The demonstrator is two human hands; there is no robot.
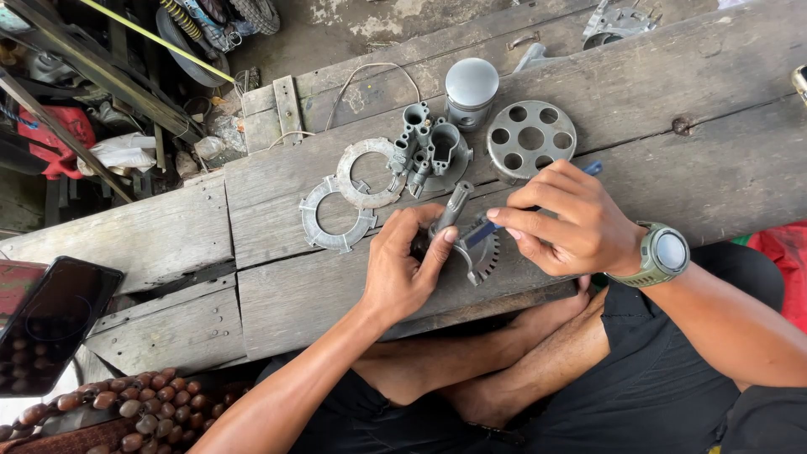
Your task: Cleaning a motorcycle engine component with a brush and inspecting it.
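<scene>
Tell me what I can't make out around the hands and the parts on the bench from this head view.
- Toothed part: its middle is covered by the left hand and right hand.
- Blue tool: only its end and a strip near the shaft show; the right hand hides the rest, tip contact unclear.
- Metal casting: cut off by the top edge.
- Phone: cut off by the left edge.

On the wooden bench (672, 76) lie two flat metal rings (349, 197), a grey cast part (429, 147), a piston (469, 91) and a holed disc (530, 137). A phone (50, 324) and brown beads (126, 412) sit at left.
</scene>
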